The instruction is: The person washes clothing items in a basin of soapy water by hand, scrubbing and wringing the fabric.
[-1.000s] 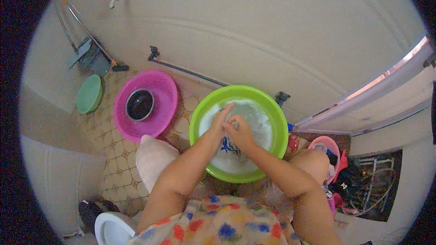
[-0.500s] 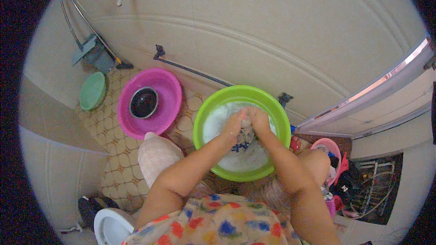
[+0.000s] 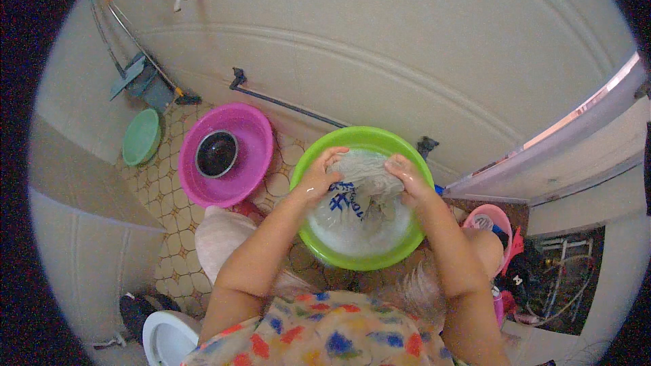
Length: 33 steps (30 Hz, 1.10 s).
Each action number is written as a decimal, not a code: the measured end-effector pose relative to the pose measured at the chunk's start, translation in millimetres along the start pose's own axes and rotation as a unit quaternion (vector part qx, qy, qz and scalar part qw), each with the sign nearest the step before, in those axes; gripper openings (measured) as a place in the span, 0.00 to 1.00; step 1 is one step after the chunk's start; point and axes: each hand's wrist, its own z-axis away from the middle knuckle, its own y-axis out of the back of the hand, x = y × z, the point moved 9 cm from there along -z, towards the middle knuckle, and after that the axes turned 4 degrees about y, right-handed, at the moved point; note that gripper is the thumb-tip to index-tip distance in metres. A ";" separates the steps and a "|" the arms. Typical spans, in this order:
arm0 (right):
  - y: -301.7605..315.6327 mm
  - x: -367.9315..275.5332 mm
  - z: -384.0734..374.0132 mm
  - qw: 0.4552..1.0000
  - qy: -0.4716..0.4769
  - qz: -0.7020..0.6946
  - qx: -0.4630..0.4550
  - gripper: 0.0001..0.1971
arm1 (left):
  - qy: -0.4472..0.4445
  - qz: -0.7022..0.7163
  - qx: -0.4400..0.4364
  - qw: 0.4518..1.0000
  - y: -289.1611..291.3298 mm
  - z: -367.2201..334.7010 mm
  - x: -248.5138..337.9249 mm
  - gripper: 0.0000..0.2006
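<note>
A wet, pale grey cloth (image 3: 373, 179) with blue print is stretched out above sudsy water in a lime green basin (image 3: 361, 262). At its left edge, my left hand (image 3: 320, 175) has fingers and thumb curled round the fabric. My right hand (image 3: 409, 177) pinches the opposite edge, thumb and fingers closed on it. The lower part of the cloth hangs in folds toward the foam, and where it ends is hard to see. Both hands are wet and sit inside the basin's rim.
Left of the green basin stands a pink basin (image 3: 260, 173) holding a dark round bowl (image 3: 217, 154). Farther left are a light green basin (image 3: 142, 137), dustpan (image 3: 146, 81) and broom (image 3: 188, 97). A pipe (image 3: 291, 105) runs along the wall. A pink tub (image 3: 493, 211) stands right, a toilet (image 3: 154, 335) lower left.
My hands have moved apart from close together over the basin. The bunched cloth has spread out between them, and more of its blue print shows.
</note>
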 end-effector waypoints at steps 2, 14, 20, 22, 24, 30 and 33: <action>-28.9 -36.0 13.8 0.998 0.005 -0.036 -0.046 0.11 | -0.017 -0.158 -0.028 0.987 4.6 6.4 -3.4 0.16; 3.2 -10.0 -31.4 0.978 0.095 0.152 0.107 0.19 | -0.028 -0.249 0.149 0.956 24.7 -14.5 -22.4 0.22; -34.5 17.9 -37.6 0.816 0.171 0.551 0.046 0.19 | 0.077 -0.467 0.080 0.877 24.5 -32.1 -86.7 0.28; -37.6 26.4 -39.8 0.792 0.121 0.597 0.030 0.21 | 0.070 -0.483 0.082 0.869 26.8 -32.8 -95.3 0.27; -36.4 33.9 -46.4 0.783 0.097 0.614 0.012 0.21 | 0.021 -0.485 0.105 0.868 26.0 -32.5 -97.4 0.27; -10.6 33.1 -57.9 0.957 0.060 0.285 -0.002 0.15 | 0.082 -0.197 0.102 0.972 18.2 -41.3 -87.7 0.27; -23.5 -4.2 -31.7 0.988 0.069 0.140 -0.008 0.13 | 0.092 -0.099 0.125 0.983 21.5 -25.6 -71.3 0.22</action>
